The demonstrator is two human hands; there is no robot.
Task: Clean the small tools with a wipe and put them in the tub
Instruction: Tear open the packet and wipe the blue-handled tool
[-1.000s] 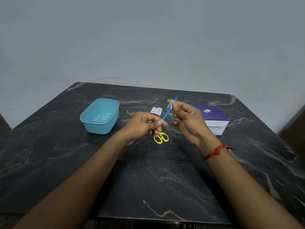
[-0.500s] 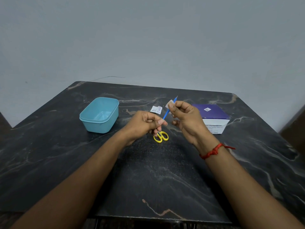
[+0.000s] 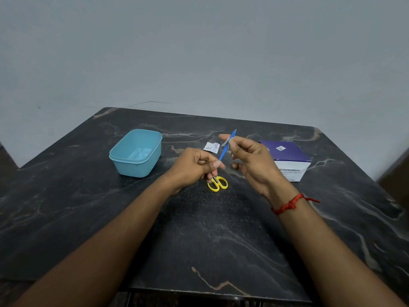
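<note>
wiping: the step in hand looks to be rubbing the blue tool point(image 3: 224, 151) with the wipe point(image 3: 225, 143); nothing shows inside the tub, so i judge the task is early.
left grip point(image 3: 199, 166): fingers curled, pinching the lower end of the blue tool between thumb and forefinger.
right grip point(image 3: 250, 156): thumb and fingers pinch the wipe against the tool's upper shaft; whether the wipe wraps right round it is hard to tell, perhaps only one side.
long axis: the tool slants up and away from the left grip, and its thin tip pokes out just past the right grip's fingers.
tub point(image 3: 136, 152): open on the worktop point(image 3: 199, 229), well out to the left grip's outer side; the left grip is the nearer one, so the drop likely falls to it once the right grip releases the shaft.
yellow scissors point(image 3: 218, 184): flat on the worktop just beneath the left grip, handles toward the person, blades mostly hidden by its fingers.
sachet point(image 3: 211, 147): lying beyond and between the two grips.
box point(image 3: 285, 159): just beyond the right grip, on its outer side.
</note>
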